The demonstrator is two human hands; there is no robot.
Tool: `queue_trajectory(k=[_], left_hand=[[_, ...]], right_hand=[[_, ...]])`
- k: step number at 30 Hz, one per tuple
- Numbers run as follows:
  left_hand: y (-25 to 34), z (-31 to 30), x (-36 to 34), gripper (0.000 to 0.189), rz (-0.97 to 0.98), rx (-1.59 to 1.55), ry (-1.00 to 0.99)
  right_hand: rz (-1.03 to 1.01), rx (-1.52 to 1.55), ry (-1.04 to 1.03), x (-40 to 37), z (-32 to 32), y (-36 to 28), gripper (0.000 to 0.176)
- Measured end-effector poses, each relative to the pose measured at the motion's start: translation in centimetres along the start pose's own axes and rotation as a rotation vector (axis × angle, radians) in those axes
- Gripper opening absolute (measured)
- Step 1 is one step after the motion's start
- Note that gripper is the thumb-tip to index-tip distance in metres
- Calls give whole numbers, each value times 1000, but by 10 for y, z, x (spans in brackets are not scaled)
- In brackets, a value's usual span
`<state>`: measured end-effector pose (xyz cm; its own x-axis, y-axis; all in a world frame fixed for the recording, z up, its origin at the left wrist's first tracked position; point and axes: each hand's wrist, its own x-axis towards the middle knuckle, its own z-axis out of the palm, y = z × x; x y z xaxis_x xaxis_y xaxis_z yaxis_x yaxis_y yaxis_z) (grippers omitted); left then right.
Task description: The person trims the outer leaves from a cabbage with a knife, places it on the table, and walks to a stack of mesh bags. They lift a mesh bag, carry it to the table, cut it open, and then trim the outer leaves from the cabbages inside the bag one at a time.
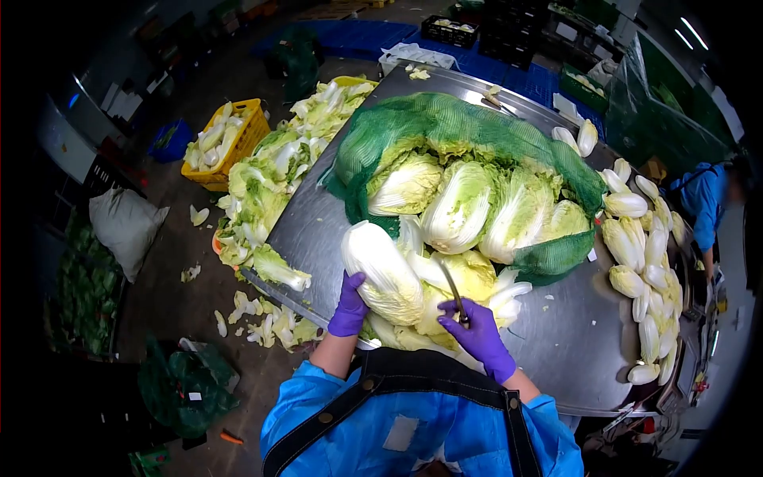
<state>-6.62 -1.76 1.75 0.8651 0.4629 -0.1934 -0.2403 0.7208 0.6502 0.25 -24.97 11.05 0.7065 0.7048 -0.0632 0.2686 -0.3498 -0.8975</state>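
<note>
My left hand (348, 306), in a purple glove, is closed on the left side of a large white cabbage head (384, 274). To its right, my right hand (481, 336), gloved in purple too, grips a curved knife (451, 285) whose blade points up and away from me. Loose yellow-green leaves (470, 273) lie around and under both hands. Just beyond them, several whole cabbages (458, 207) rest in the opening of a green mesh bag (445, 114) on the metal table (556, 350).
Small trimmed cabbage hearts (652, 278) are piled along the table's right side. Leaves heap up (274, 183) off its left edge, near a yellow crate (253, 127). Another person in blue (703, 203) stands at the far right. Leaf scraps (274, 324) lie on the floor.
</note>
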Motion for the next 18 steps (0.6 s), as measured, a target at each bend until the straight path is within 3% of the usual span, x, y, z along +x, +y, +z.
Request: queue_trajectory(k=[1,4,8,10,12,14,18], left_hand=[[0,7,-3,78,82,55,-43],[3,29,-10,83,141,262,-158],[4,40,-17,94,159,389,-215],[6,41,-18,95,134,375,-213],[6,40,-21,95,105,362,-209],[5,38,-22,94,63,314,-207],[-5,22,-21,92,-7,209,-188]], right_hand=[[-70,-17,138,4,2,-10,30],[-154,4,238,19,14,-22,37],[-271,-125,266,35,21,-6,33],[-167,121,90,37,17,4,30],[-180,146,79,36,12,1,25],[-23,273,16,34,10,2,19],[-3,367,59,32,10,1,13]])
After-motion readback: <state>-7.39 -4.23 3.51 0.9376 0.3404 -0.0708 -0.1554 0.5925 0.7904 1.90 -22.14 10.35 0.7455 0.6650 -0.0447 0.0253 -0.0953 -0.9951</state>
